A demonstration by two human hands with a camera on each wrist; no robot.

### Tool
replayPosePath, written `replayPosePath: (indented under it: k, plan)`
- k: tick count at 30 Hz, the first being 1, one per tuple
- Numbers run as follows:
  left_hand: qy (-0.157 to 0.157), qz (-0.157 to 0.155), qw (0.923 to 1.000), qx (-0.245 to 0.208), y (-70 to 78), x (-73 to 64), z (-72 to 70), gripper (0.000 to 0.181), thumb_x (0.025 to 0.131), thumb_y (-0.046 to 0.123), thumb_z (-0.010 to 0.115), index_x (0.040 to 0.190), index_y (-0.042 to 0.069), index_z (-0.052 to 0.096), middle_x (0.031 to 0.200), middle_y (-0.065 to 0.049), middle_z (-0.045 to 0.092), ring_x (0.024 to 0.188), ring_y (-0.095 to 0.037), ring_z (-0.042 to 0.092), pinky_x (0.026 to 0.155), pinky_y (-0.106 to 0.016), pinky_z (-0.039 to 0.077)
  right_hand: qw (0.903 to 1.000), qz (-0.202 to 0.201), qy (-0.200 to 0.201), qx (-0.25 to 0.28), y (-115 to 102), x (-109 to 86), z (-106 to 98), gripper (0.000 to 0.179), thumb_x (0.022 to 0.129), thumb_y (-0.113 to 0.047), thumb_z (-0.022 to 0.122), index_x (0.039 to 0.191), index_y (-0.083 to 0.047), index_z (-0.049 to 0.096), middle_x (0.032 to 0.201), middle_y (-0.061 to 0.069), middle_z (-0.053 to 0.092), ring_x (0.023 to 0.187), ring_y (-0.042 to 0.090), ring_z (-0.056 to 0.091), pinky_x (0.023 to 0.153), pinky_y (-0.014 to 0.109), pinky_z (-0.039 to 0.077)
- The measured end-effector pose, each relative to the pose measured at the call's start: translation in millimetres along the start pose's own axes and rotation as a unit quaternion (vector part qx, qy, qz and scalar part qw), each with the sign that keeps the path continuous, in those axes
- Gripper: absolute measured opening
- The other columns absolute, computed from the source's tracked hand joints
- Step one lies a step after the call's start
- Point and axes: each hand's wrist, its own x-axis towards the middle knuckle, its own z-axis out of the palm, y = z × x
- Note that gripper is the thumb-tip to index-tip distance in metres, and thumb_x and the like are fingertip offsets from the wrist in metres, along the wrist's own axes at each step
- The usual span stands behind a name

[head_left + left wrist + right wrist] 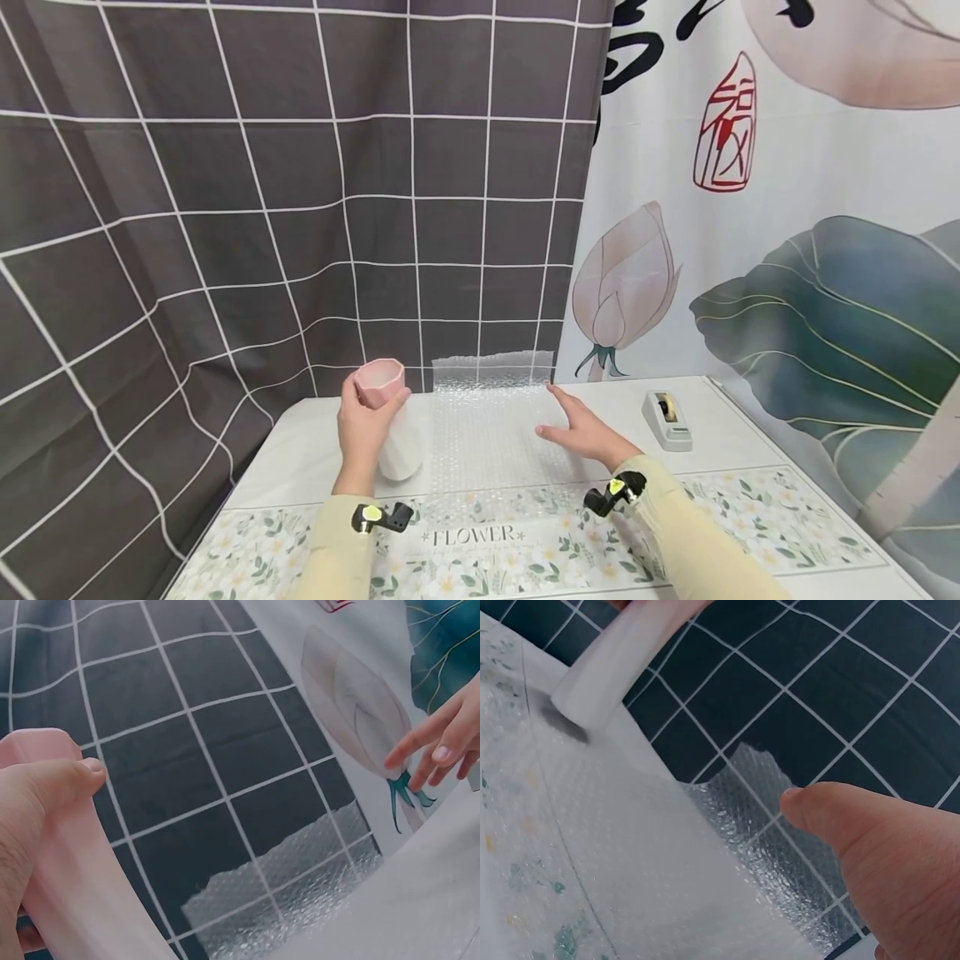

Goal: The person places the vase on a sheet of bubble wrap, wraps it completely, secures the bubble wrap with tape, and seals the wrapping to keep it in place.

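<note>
My left hand (363, 429) grips a faceted vase (381, 382) near its pink rim, with the thumb across the front. The vase fades from pink at the mouth to white at the base. It leans, and in the right wrist view its white base (592, 694) hangs close over the table with a shadow beside it. A sheet of clear bubble wrap (487, 433) lies flat on the table, its far end standing up against the dark curtain. Over the right edge of the sheet, my right hand (583, 427) is held with fingers spread and nothing in them.
A grey tape dispenser (667, 421) with a yellowish roll stands on the table to the right of my right hand. The white tabletop (300, 450) has a floral band across the front. A dark grid curtain (262, 208) and a printed lotus curtain (660, 167) hang behind.
</note>
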Motion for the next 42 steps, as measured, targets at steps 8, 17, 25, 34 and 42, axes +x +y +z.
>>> replayPosePath:
  k: [8, 17, 25, 34, 42]
  plan:
    - [-0.023, 0.016, 0.9995, 0.014, 15.0, -9.5, 15.9, 0.086, 0.075, 0.031, 0.089, 0.144, 0.004, 0.046, 0.135, -0.025, 0.058, 0.123, -0.042, 0.057, 0.103, -0.057, 0.045, 0.9998, -0.001, 0.003, 0.021, -1, 1.8, 5, 0.088, 0.096, -0.041, 0.066, 0.162, -0.008, 0.018, 0.164, 0.024, 0.020, 0.149, 0.046, 0.021, 0.115, 0.067, 0.023]
    - [-0.023, 0.041, 0.9989, -0.009, 31.2, -27.3, 39.9, 0.086, 0.073, 0.032, 0.090, 0.142, 0.003, 0.048, 0.133, -0.024, 0.061, 0.118, -0.041, 0.061, 0.097, -0.056, 0.050, 0.9974, 0.013, 0.008, 0.070, -11, -2.2, 20, 0.086, 0.097, -0.038, 0.066, 0.162, -0.012, 0.018, 0.165, 0.023, 0.019, 0.150, 0.046, 0.020, 0.114, 0.068, 0.023]
    - [-0.030, 0.067, 0.9970, -0.026, 45.5, -39.0, 58.3, 0.084, 0.070, 0.033, 0.091, 0.139, 0.005, 0.052, 0.126, -0.021, 0.065, 0.111, -0.037, 0.065, 0.091, -0.054, 0.053, 0.9937, -0.009, 0.033, 0.107, -24, -6.0, 36, 0.083, 0.096, -0.036, 0.067, 0.162, -0.013, 0.021, 0.162, 0.025, 0.024, 0.147, 0.047, 0.026, 0.112, 0.068, 0.028]
    - [-0.050, 0.081, 0.9946, -0.041, 56.1, -53.7, 69.0, 0.082, 0.070, 0.035, 0.091, 0.137, 0.006, 0.053, 0.123, -0.020, 0.066, 0.109, -0.036, 0.067, 0.088, -0.054, 0.054, 0.9876, -0.029, 0.041, 0.149, -41, -16.8, 49, 0.082, 0.096, -0.033, 0.068, 0.162, -0.014, 0.022, 0.159, 0.026, 0.032, 0.145, 0.052, 0.028, 0.109, 0.071, 0.030]
    - [-0.067, 0.095, 0.9918, -0.054, 61.1, -61.2, 72.8, 0.079, 0.071, 0.035, 0.091, 0.135, 0.006, 0.054, 0.120, -0.018, 0.067, 0.108, -0.034, 0.067, 0.086, -0.054, 0.056, 0.9797, -0.062, 0.004, 0.191, -46, -21.4, 60, 0.086, 0.095, -0.030, 0.071, 0.162, -0.011, 0.020, 0.156, 0.027, 0.036, 0.143, 0.050, 0.032, 0.114, 0.063, 0.030]
